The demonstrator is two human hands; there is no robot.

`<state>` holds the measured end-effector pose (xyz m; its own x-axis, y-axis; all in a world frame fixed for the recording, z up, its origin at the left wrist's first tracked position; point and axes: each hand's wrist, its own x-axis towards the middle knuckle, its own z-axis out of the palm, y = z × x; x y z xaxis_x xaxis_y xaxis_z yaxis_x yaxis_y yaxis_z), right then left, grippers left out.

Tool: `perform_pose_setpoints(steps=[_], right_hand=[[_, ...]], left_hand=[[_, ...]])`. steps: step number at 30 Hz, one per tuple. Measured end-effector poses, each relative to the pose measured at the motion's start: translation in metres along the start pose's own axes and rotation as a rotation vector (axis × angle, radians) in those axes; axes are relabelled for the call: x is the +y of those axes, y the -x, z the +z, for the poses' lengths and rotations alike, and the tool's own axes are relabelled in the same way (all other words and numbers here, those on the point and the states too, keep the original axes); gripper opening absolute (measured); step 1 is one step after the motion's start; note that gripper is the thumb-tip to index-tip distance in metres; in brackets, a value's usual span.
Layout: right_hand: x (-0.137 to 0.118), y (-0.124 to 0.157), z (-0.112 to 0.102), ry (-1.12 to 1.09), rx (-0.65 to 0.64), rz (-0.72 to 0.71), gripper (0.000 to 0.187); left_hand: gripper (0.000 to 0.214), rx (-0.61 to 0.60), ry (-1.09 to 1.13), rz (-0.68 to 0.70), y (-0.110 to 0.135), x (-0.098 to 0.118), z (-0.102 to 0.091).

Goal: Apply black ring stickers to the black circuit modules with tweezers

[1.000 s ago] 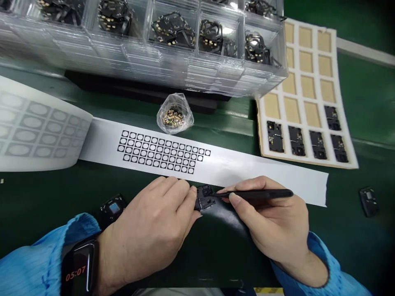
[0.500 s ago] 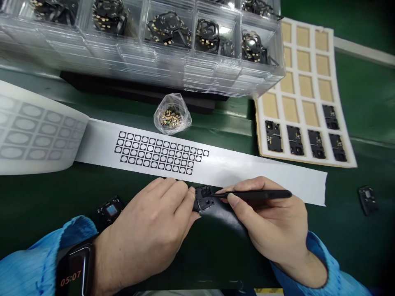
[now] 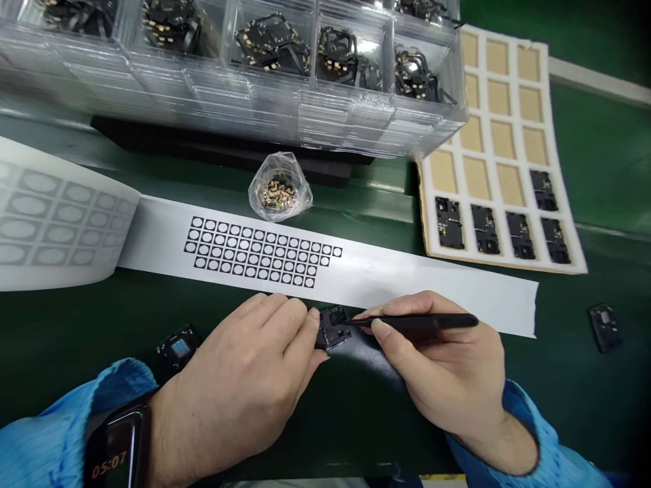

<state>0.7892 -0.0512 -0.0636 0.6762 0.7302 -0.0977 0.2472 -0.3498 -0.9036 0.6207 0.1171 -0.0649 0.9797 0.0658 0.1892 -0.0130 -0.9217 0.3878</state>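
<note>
Small black rectangular electronic module (image 3: 334,330): pinched at one end between thumb and fingers of the left hand (image 3: 249,379), over the dark green worktop (image 3: 350,427). Slim black tweezer-like tool (image 3: 430,322): gripped in the curled right hand (image 3: 455,369), its tip directed at the module; whether contact is made cannot be told. Long white paper strip (image 3: 371,274) printed with black-framed ovals: laid just beyond the module.

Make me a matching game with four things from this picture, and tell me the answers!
Things:
1. Black part
2. Slim black tool
3. Watch
4. Clear plastic bag

Clues:
A. Showing 05:07
B. Full of tiny bits, some gold-coloured
C. In the right hand
D. In the left hand

Right pairs: 1-D, 2-C, 3-A, 4-B
</note>
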Motion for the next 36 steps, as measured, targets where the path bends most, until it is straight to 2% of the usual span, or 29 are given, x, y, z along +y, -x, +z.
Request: perform_pose_setpoints(steps=[18, 36], right_hand=[[0.0006, -0.0009, 0.0009, -0.066, -0.009, -0.001, 0.009], [-0.0006, -0.0006, -0.001, -0.028, -0.016, -0.023, 0.011]], left_hand=[[0.024, 0.006, -0.008, 0.001, 0.001, 0.0005, 0.0016], [0.025, -0.004, -0.001, -0.001, 0.003, 0.0003, 0.0006]])
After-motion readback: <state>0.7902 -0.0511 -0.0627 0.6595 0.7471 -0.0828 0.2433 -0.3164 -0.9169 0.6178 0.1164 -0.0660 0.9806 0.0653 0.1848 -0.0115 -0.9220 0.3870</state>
